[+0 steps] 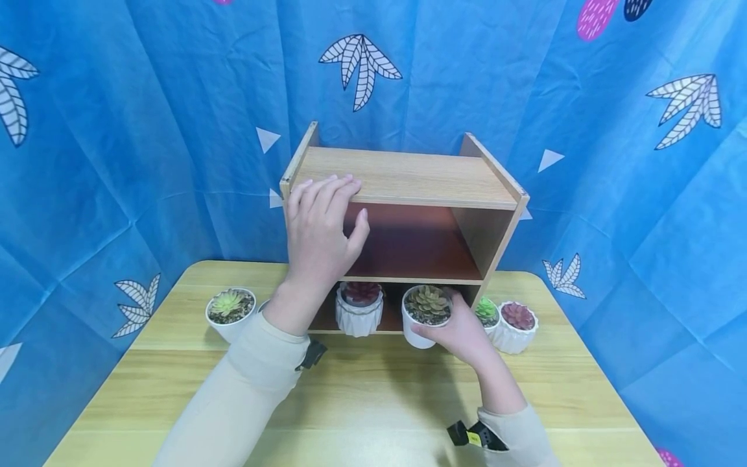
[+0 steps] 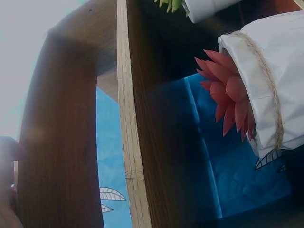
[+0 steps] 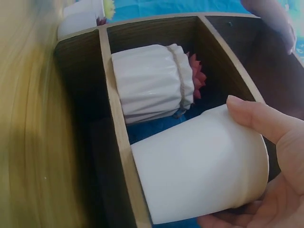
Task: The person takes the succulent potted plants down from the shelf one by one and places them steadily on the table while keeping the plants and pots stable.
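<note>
My right hand grips a smooth white pot with a brownish-green succulent. Thumb and fingers lie on opposite sides of it, at the front of the lower compartment of a wooden shelf. To its left in the same compartment stands a pleated white pot with a red succulent and twine round its neck. My left hand rests on the front left of the shelf's top board, fingers extended and thumb apart, holding nothing.
Left of the shelf, a white pot holds a pale green succulent; another is mostly hidden by my left forearm. At right stand a bright green succulent and a pleated pot with a red one. A blue curtain surrounds the table.
</note>
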The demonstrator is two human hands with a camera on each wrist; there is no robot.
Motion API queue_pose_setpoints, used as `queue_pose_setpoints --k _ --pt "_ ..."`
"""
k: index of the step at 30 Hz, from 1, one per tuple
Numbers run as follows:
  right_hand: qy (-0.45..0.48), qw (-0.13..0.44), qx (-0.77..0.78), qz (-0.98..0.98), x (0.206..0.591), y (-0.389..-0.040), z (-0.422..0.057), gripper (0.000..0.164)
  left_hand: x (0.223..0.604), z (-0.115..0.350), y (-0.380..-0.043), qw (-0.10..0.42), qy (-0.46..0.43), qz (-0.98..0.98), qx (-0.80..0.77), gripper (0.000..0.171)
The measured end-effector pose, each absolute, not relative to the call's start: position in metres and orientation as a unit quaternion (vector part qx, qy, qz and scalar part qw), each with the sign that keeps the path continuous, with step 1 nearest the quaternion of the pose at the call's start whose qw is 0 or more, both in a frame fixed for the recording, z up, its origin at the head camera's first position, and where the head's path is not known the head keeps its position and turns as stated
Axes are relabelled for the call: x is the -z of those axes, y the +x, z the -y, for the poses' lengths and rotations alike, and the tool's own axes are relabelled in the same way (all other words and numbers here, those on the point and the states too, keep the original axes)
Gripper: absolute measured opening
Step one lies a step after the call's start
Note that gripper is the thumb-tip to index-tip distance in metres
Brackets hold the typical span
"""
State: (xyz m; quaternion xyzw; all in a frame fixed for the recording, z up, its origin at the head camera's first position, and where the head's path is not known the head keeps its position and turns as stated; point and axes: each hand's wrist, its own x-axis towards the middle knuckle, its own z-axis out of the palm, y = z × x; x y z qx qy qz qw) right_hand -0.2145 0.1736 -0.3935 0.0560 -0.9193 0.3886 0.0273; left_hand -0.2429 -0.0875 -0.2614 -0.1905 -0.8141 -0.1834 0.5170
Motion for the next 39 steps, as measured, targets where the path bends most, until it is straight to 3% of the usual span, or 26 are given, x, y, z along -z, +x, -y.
queue_pose_setpoints --k 17,39 --pt "0.083 0.003 -0.356 0.931 0.382 -0.195 -0.198 0.104 0.258 0.09 -0.244 0.512 -0.192 0.816 0.186 0.04" --pt "0.066 0.025 -0.374 0.925 0.358 -0.172 -0.225 0.104 0.256 0.092 -0.246 0.511 -0.196 0.815 0.192 0.04"
